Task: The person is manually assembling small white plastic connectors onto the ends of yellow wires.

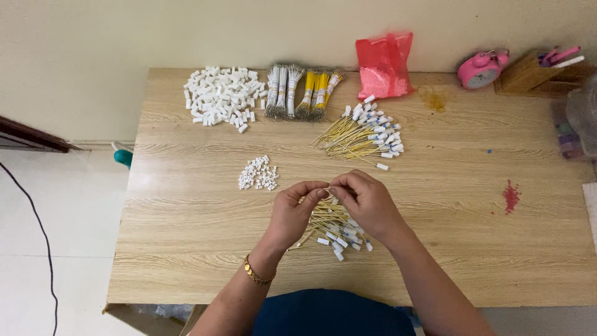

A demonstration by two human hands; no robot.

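My left hand (293,211) and my right hand (367,200) meet fingertip to fingertip above a loose bundle of thin yellow wires with white end pieces (334,230), near the front middle of the wooden table (186,249). Both hands pinch something small between thumb and forefinger; what it is stays hidden by the fingers. A gold bracelet sits on my left wrist. Just left of my hands lies a small heap of tiny white connectors (258,173).
A second fan of yellow wires with white ends (364,134) lies beyond my hands. At the back stand a pile of larger white pieces (221,96), tied white and yellow wire bundles (301,90), a red plastic bag (384,64), a pink clock (480,70) and a wooden holder (528,74).
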